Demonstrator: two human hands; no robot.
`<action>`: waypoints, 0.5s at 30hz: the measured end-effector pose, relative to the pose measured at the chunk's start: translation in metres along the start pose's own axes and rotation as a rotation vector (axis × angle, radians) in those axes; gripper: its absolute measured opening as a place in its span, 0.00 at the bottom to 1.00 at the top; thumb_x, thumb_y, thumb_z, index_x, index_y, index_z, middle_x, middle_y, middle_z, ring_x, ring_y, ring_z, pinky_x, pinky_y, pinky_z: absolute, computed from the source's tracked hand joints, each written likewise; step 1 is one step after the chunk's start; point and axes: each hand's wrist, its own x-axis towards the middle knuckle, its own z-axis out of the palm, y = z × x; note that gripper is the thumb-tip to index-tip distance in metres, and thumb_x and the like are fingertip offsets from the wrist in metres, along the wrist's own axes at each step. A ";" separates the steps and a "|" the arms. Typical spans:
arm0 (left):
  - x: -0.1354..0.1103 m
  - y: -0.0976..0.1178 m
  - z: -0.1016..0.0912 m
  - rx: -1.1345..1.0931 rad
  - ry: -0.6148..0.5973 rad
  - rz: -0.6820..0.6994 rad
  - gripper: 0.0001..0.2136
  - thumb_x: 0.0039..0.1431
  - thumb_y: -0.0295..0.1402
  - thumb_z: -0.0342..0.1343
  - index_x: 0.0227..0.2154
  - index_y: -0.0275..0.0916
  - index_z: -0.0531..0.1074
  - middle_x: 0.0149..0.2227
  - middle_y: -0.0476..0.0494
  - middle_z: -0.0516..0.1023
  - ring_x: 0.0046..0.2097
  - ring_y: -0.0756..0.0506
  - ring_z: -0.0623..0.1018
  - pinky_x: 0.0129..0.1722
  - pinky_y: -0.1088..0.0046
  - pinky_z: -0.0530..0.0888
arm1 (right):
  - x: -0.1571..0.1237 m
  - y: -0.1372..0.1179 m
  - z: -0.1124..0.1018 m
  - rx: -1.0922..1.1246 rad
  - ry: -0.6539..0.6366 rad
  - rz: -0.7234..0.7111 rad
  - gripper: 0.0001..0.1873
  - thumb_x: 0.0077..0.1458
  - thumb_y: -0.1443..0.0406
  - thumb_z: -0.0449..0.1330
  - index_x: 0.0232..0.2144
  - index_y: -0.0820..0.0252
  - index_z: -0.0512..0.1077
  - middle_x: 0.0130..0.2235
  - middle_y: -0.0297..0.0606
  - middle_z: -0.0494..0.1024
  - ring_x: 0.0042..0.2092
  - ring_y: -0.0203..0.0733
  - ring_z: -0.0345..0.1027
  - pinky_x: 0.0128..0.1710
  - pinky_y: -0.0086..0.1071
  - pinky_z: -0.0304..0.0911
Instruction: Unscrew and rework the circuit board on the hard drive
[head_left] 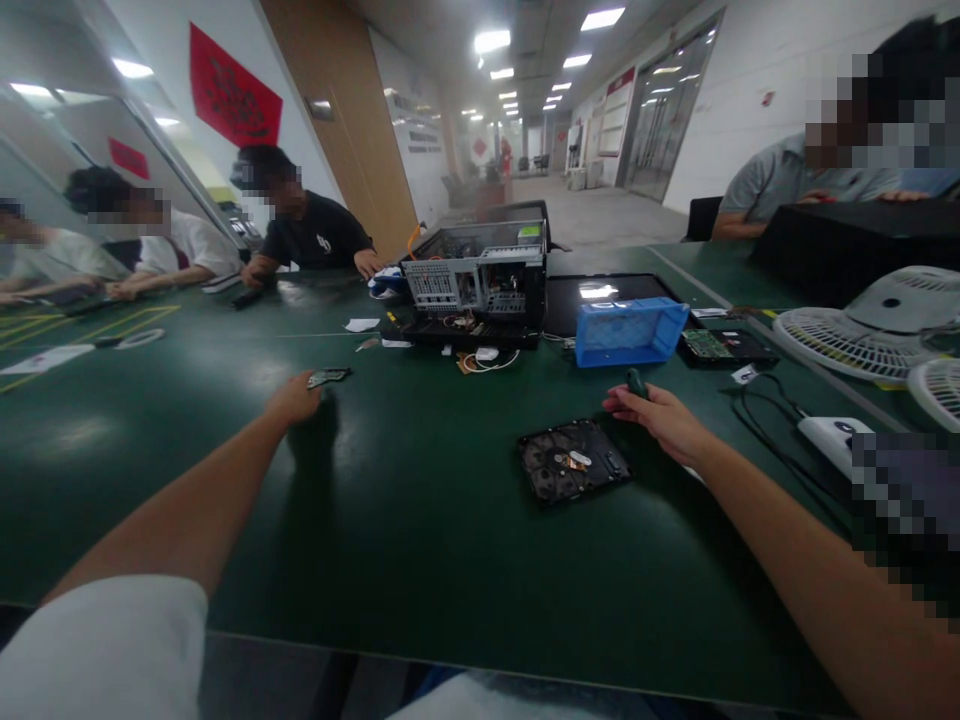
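My left hand (294, 402) is stretched out over the left part of the green table and pinches a small circuit board (328, 377) by its near end. On the right, my right hand (664, 422) is closed around a dark green handle, which looks like a screwdriver (637, 383); its shaft is hidden. Just left of that hand a black hard drive (576, 460) lies flat on the table, with its underside up and a small orange and white contact patch near its middle. Neither hand touches the drive.
An opened computer case (474, 280) stands at the back middle. Beside it are a blue plastic bin (630, 332) and another drive with a green board (720, 347). Fan parts (862, 320) and a white power strip (836, 440) with cables lie right. Several people sit around the table.
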 end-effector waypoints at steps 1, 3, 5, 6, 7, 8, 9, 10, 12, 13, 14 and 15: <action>0.004 -0.005 -0.001 0.018 -0.042 -0.030 0.18 0.66 0.37 0.51 0.53 0.30 0.71 0.43 0.38 0.81 0.44 0.39 0.78 0.47 0.63 0.73 | 0.000 0.000 0.000 0.001 -0.001 -0.003 0.11 0.56 0.59 0.69 0.40 0.57 0.78 0.43 0.42 0.83 0.48 0.47 0.78 0.55 0.42 0.72; 0.012 -0.010 -0.001 0.049 -0.114 -0.082 0.18 0.65 0.34 0.53 0.55 0.31 0.71 0.42 0.42 0.81 0.42 0.42 0.77 0.45 0.67 0.72 | -0.002 0.000 -0.001 0.005 -0.005 -0.006 0.12 0.56 0.58 0.70 0.40 0.57 0.78 0.43 0.42 0.83 0.48 0.48 0.78 0.55 0.43 0.72; 0.020 -0.013 0.000 0.069 -0.150 -0.109 0.20 0.65 0.33 0.54 0.57 0.32 0.70 0.42 0.42 0.81 0.43 0.43 0.77 0.45 0.69 0.71 | -0.003 -0.001 -0.001 0.011 -0.006 0.001 0.13 0.56 0.57 0.70 0.40 0.56 0.79 0.44 0.43 0.83 0.49 0.48 0.78 0.55 0.44 0.72; 0.023 -0.014 0.000 0.077 -0.160 -0.116 0.20 0.65 0.34 0.54 0.58 0.32 0.70 0.43 0.42 0.81 0.44 0.43 0.76 0.45 0.70 0.71 | -0.003 -0.001 -0.001 0.015 0.001 0.006 0.13 0.56 0.58 0.70 0.40 0.57 0.79 0.44 0.43 0.83 0.49 0.49 0.78 0.55 0.44 0.72; 0.026 -0.015 0.000 0.085 -0.166 -0.123 0.21 0.65 0.34 0.55 0.58 0.32 0.70 0.44 0.41 0.81 0.44 0.43 0.76 0.45 0.70 0.70 | -0.003 -0.001 -0.001 0.020 0.005 0.013 0.13 0.56 0.58 0.70 0.41 0.57 0.78 0.44 0.43 0.83 0.49 0.49 0.78 0.55 0.44 0.72; 0.027 -0.016 -0.001 0.092 -0.170 -0.128 0.21 0.66 0.35 0.55 0.58 0.32 0.71 0.44 0.40 0.81 0.44 0.43 0.76 0.46 0.70 0.70 | -0.003 -0.002 -0.001 0.023 0.011 0.018 0.13 0.56 0.58 0.70 0.41 0.57 0.78 0.44 0.43 0.83 0.49 0.49 0.78 0.55 0.44 0.72; 0.028 -0.016 -0.001 0.099 -0.174 -0.132 0.20 0.66 0.35 0.55 0.57 0.32 0.72 0.45 0.40 0.81 0.45 0.43 0.75 0.46 0.70 0.69 | -0.003 -0.002 -0.001 0.023 0.015 0.022 0.13 0.56 0.58 0.70 0.40 0.57 0.78 0.44 0.43 0.83 0.49 0.49 0.78 0.55 0.44 0.72; 0.028 -0.016 -0.002 0.104 -0.176 -0.136 0.19 0.66 0.36 0.55 0.56 0.32 0.73 0.45 0.40 0.80 0.45 0.43 0.75 0.46 0.70 0.69 | -0.003 -0.002 -0.001 0.021 0.015 0.024 0.13 0.56 0.58 0.70 0.40 0.57 0.78 0.44 0.43 0.83 0.49 0.49 0.77 0.56 0.44 0.72; 0.025 -0.014 -0.004 0.111 -0.178 -0.143 0.18 0.66 0.35 0.54 0.54 0.32 0.75 0.46 0.40 0.80 0.45 0.43 0.74 0.46 0.70 0.69 | -0.003 -0.002 0.000 0.015 0.013 0.021 0.13 0.55 0.58 0.71 0.40 0.57 0.78 0.44 0.43 0.83 0.49 0.49 0.77 0.56 0.45 0.72; 0.024 -0.013 -0.005 0.112 -0.178 -0.143 0.17 0.67 0.35 0.54 0.53 0.33 0.76 0.46 0.40 0.80 0.45 0.43 0.74 0.47 0.70 0.68 | -0.003 -0.002 0.000 0.013 0.012 0.016 0.13 0.55 0.57 0.71 0.40 0.56 0.78 0.43 0.43 0.83 0.49 0.49 0.77 0.56 0.45 0.71; 0.022 -0.011 -0.007 0.112 -0.175 -0.141 0.16 0.67 0.35 0.54 0.52 0.33 0.77 0.45 0.40 0.80 0.45 0.43 0.74 0.47 0.69 0.68 | -0.003 -0.002 0.000 0.012 0.011 0.011 0.13 0.55 0.57 0.71 0.40 0.56 0.78 0.43 0.42 0.83 0.49 0.49 0.77 0.57 0.46 0.71; 0.019 -0.008 -0.009 0.110 -0.171 -0.137 0.15 0.66 0.35 0.54 0.51 0.33 0.77 0.45 0.40 0.80 0.45 0.43 0.74 0.47 0.69 0.68 | -0.003 -0.002 0.000 0.012 0.010 0.007 0.14 0.55 0.57 0.71 0.40 0.56 0.78 0.43 0.42 0.83 0.49 0.50 0.77 0.57 0.46 0.71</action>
